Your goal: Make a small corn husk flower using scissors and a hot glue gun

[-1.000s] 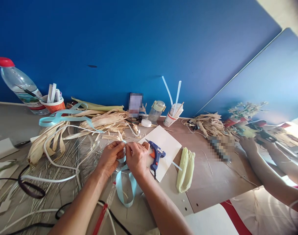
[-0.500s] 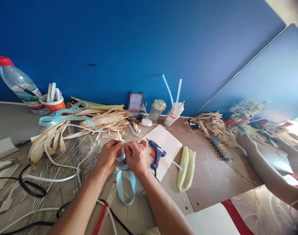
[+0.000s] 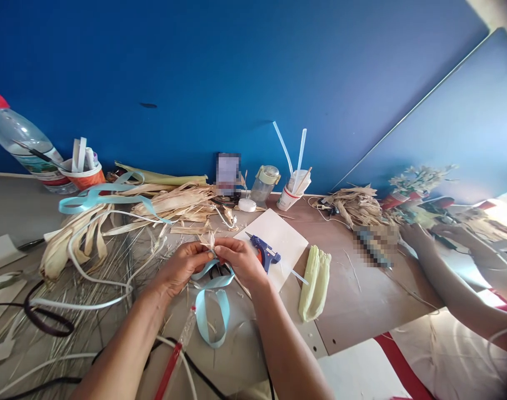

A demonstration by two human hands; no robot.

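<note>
My left hand (image 3: 184, 268) and my right hand (image 3: 245, 262) meet over the middle of the table, both with fingers pinched. Between the fingertips is a small pale dried-husk piece (image 3: 209, 241), its frayed tips pointing up. A light blue ribbon (image 3: 214, 282) runs from my fingers and hangs in loops below, one large loop lying lower down. Exactly how ribbon and husk are wrapped is hidden by the fingers. Just right of my right hand, a blue hot glue gun (image 3: 266, 253) lies on a white sheet (image 3: 284, 236), partly covered by the hand.
Dried corn husks (image 3: 174, 200), thin wire stems (image 3: 99, 294) and white cable (image 3: 86, 303) spread at left. A pale green husk (image 3: 315, 283) lies right of the sheet. Paper cups (image 3: 289, 200), a jar (image 3: 265, 183) and a bottle (image 3: 24, 141) stand behind. Another person's arms (image 3: 440, 266) reach in at right.
My right hand has shifted right and turned, now covering part of the glue gun. The husk piece shows more between my fingers, and more ribbon is visible below. The view has shifted slightly.
</note>
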